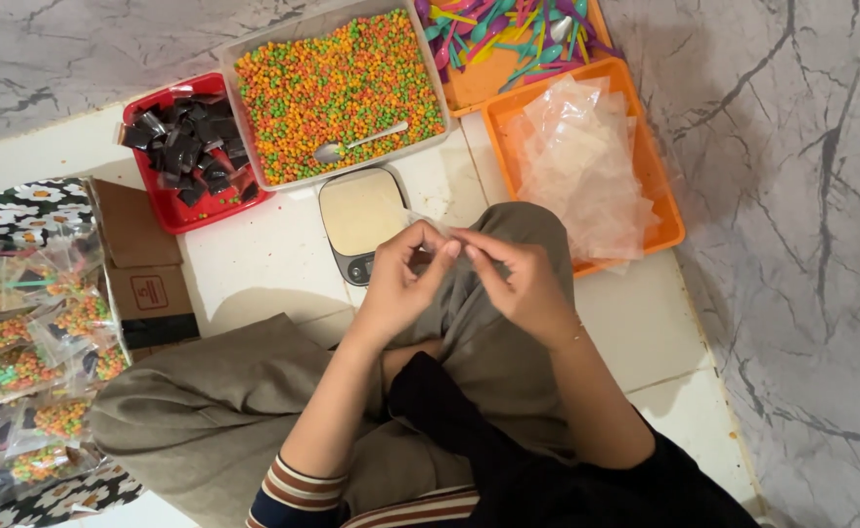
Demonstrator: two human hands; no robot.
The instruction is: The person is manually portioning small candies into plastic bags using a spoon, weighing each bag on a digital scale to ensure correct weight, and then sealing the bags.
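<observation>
**Thin clear bag pinched open between two hands**

White floor tiles [273, 259] carry the whole setup, with grey-veined marble around them and the person seated cross-legged in olive-grey trousers. Both hands meet over the knee, just in front of a small digital kitchen scale with a cream platform [359, 217]. The left hand [400, 279] and the right hand [518, 279] are each closed to a narrow pinch on a small clear plastic bag [428, 238], which is so transparent that only a faint sheen between the fingertips shows it.

Such a bag is judged nearly weightless, limp and slippery, its two layers likely clinging together; the top edge, gripped with fingertips on either side, looks the sensible place to hold it.

Beyond the scale sits a pale rectangular tray heaped with orange, green and yellow candy beads [337, 88], a metal spoon [356, 145] lying in them. Alongside stand a red tray of small black sachets [187, 147], an orange tray of empty clear bags [581, 161] and an orange tray of coloured plastic spoons [508, 39]. Filled, sealed packets [29, 381] pile up at the person's left.
</observation>
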